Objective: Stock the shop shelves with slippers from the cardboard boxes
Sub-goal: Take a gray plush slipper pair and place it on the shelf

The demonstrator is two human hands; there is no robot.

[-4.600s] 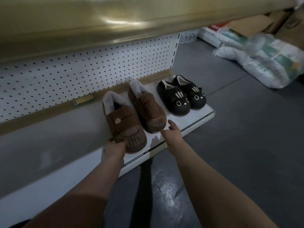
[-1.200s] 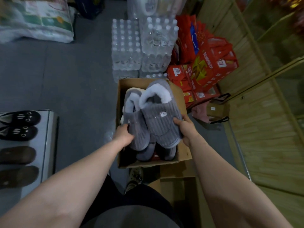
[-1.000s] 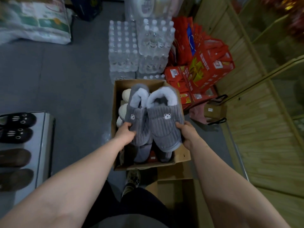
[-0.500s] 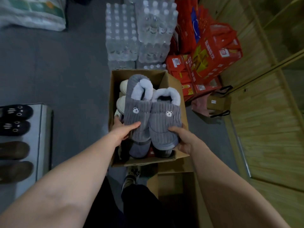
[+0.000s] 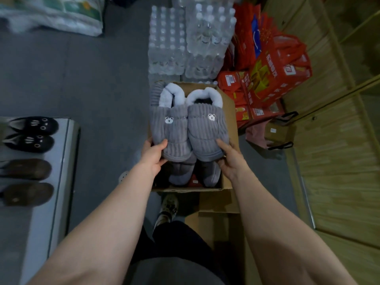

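Two grey ribbed slippers with white fleece collars and small bear patches are held side by side above an open cardboard box (image 5: 229, 112). My left hand (image 5: 153, 154) grips the toe of the left grey slipper (image 5: 174, 130). My right hand (image 5: 231, 158) grips the toe of the right grey slipper (image 5: 205, 130). More grey slippers (image 5: 182, 174) lie lower in the box. At the left, the white shelf (image 5: 61, 161) carries a black cat-face pair (image 5: 30, 133) and a brown pair (image 5: 26, 179).
Shrink-wrapped packs of water bottles (image 5: 185, 38) stand behind the box. Red gift cartons and bags (image 5: 269, 64) are stacked to its right beside a wooden wall (image 5: 339, 140). White sacks (image 5: 53, 13) lie at the far left. A second cardboard box (image 5: 218, 204) and my shoe (image 5: 167, 208) are below.
I turned from the shelf to the box and picked up the grey pair. Over the last second the slippers rose higher and straightened side by side in my hands.
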